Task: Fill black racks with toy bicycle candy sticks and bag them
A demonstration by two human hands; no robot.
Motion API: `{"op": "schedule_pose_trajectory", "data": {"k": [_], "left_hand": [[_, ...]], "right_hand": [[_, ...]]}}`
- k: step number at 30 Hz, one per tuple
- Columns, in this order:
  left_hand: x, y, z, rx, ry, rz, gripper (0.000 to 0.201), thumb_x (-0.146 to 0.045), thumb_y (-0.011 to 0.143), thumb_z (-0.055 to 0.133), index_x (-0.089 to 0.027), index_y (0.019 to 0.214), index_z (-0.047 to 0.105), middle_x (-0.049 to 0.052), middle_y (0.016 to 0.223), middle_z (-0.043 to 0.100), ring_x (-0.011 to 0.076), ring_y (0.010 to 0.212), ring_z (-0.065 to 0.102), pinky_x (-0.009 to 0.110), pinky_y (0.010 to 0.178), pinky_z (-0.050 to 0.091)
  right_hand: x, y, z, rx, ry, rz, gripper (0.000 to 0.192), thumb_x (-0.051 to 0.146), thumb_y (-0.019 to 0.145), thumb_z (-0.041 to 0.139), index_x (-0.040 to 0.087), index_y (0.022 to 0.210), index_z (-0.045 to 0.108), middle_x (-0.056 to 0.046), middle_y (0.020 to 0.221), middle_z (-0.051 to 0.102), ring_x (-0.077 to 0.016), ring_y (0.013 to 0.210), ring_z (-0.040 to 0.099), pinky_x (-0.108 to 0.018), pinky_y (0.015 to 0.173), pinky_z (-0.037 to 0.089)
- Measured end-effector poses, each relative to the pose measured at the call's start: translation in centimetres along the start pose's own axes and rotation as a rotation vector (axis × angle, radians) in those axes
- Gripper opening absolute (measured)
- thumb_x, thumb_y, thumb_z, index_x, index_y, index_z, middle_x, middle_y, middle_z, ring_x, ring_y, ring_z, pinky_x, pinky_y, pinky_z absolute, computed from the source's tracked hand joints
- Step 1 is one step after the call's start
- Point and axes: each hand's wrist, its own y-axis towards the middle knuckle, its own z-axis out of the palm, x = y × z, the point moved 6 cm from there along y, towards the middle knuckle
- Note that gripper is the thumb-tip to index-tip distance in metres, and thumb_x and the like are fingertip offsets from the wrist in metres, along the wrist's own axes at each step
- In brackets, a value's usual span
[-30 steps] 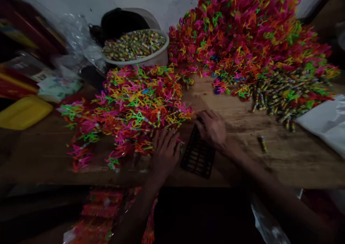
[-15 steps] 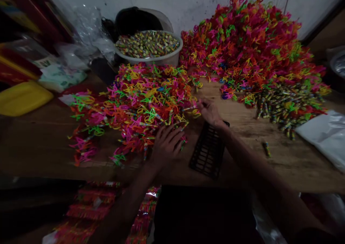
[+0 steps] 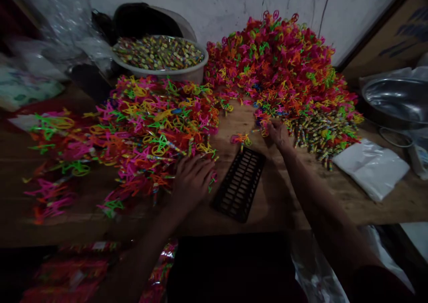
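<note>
My left hand (image 3: pixel 194 178) lies palm down at the near right edge of a heap of small bright plastic toys (image 3: pixel 143 129), its fingers stretched out. Small candy-like printed tubes are mixed into this heap. My right hand (image 3: pixel 280 134) is at the near edge of a larger toy pile (image 3: pixel 274 62), fingertips drawn together beside pink and orange pieces; what they pinch is too dark to make out. Between my hands lies a black slotted plastic tray (image 3: pixel 240 184). A few pink, orange and yellow toy pieces (image 3: pixel 241 139) lie just beyond it.
A white basin (image 3: pixel 197 73) full of printed tubes stands at the back. More loose tubes (image 3: pixel 310 131) lie at the right pile's front, beside a white plastic bag stack (image 3: pixel 371 167). A metal bowl (image 3: pixel 397 100) sits far right. Packed colourful bags (image 3: pixel 70 271) are below the table.
My right hand has moved right, from beside the left heap to the large pile's edge. A few toy pieces now show beyond the tray. My left hand stays at its heap; the view has turned right.
</note>
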Motion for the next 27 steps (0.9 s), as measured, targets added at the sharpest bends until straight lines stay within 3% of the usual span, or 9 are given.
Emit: {"op": "schedule_pose_trajectory", "data": {"k": [4,7,11,14,17,19,23,25,27], "left_hand": [[-1.0,2.2,0.6,0.131,0.18,-0.177,0.033,-0.029,0.098,0.05,-0.016,0.119,0.073,0.013,0.119,0.075,0.0357,0.112,0.064,0.058,0.103,0.042],[-1.5,3.8,1.4,0.296,0.313,-0.285,0.035,-0.03,0.097,0.049,-0.014,0.118,0.072,0.017,0.117,0.073,0.0399,0.112,0.062,0.057,0.096,0.044],[-1.2,5.3,2.2,0.447,0.412,-0.381,0.029,-0.025,0.093,0.052,-0.011,0.112,0.07,0.021,0.114,0.07,0.0422,0.115,0.06,0.054,0.094,0.045],[-0.9,5.7,2.5,0.48,0.407,-0.388,0.028,-0.021,0.092,0.052,-0.014,0.113,0.069,0.019,0.112,0.073,0.0405,0.113,0.062,0.053,0.094,0.046],[-0.5,5.3,2.3,0.479,0.388,-0.356,0.026,-0.02,0.093,0.051,-0.016,0.111,0.07,0.016,0.107,0.076,0.0397,0.112,0.063,0.053,0.095,0.045],[-0.1,4.9,1.6,0.42,0.364,-0.368,0.026,-0.021,0.092,0.054,-0.017,0.111,0.071,0.016,0.105,0.077,0.0389,0.113,0.064,0.053,0.098,0.045],[1.5,4.7,-0.4,0.103,0.031,-0.492,0.031,-0.027,0.089,0.062,-0.021,0.117,0.072,0.01,0.106,0.078,0.0306,0.106,0.069,0.045,0.098,0.05],[2.5,4.6,-1.1,-0.039,-0.229,-0.593,0.033,-0.035,0.087,0.067,-0.022,0.117,0.073,0.006,0.102,0.078,0.0252,0.097,0.072,0.039,0.091,0.054],[2.9,5.0,-2.1,-0.166,-0.403,-0.64,0.035,-0.04,0.085,0.069,-0.021,0.114,0.074,0.005,0.098,0.078,0.0222,0.09,0.073,0.036,0.085,0.056]], "right_hand": [[-0.1,-2.4,-2.2,-0.145,-0.284,0.013,0.018,0.031,0.091,0.059,0.015,0.09,0.068,-0.016,0.1,0.066,-0.0289,0.103,0.057,-0.041,0.093,0.04],[2.3,-3.8,-1.9,-0.071,-0.603,-0.208,0.029,0.024,0.099,0.046,0.014,0.117,0.067,-0.019,0.126,0.063,-0.0298,0.113,0.056,-0.042,0.098,0.041],[4.3,-3.8,1.6,0.228,-0.699,-0.452,0.032,0.014,0.098,0.044,0.013,0.122,0.065,-0.016,0.13,0.065,-0.0265,0.119,0.055,-0.036,0.104,0.04],[4.2,-2.9,3.8,0.301,-0.702,-0.459,0.031,0.013,0.097,0.045,0.011,0.12,0.065,-0.017,0.121,0.067,-0.0293,0.119,0.053,-0.041,0.108,0.038],[4.3,-2.3,4.5,0.287,-0.673,-0.452,0.032,0.013,0.096,0.045,0.009,0.121,0.064,-0.019,0.126,0.065,-0.0332,0.124,0.051,-0.047,0.109,0.037],[4.7,-2.4,3.6,0.226,-0.608,-0.448,0.036,0.013,0.093,0.048,0.009,0.126,0.061,-0.019,0.129,0.063,-0.0333,0.123,0.053,-0.048,0.108,0.039],[5.1,-4.3,-0.9,0.008,-0.241,-0.506,0.03,0.014,0.089,0.052,0.016,0.116,0.063,-0.014,0.118,0.067,-0.0258,0.107,0.062,-0.04,0.095,0.05],[3.9,-6.2,-3.3,-0.089,-0.013,-0.459,0.015,0.022,0.09,0.056,0.02,0.102,0.065,-0.009,0.103,0.069,-0.0222,0.093,0.064,-0.037,0.087,0.053],[1.5,-8.4,-4.8,-0.126,0.19,-0.309,0.012,0.032,0.09,0.062,0.022,0.094,0.065,-0.005,0.091,0.069,-0.0203,0.082,0.065,-0.036,0.08,0.054]]}}
